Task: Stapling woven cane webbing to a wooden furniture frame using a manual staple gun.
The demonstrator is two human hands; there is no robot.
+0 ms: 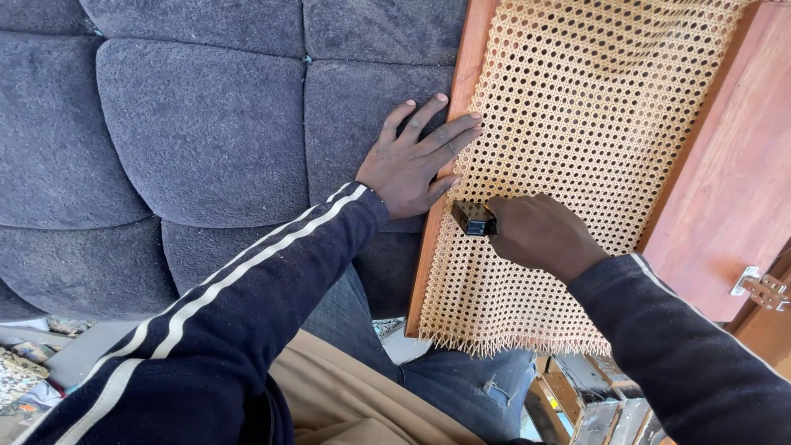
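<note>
A sheet of woven cane webbing lies over a reddish wooden frame, its frayed lower edge hanging past the frame. My left hand lies flat with fingers spread across the frame's left rail and the edge of the webbing. Just to its right, my right hand is closed around a small black tool, whose end presses on the webbing near the left rail.
A dark grey tufted cushion fills the left side behind the frame. The frame's right wooden panel carries a metal hinge. Metal-edged pieces lie below near my jeans.
</note>
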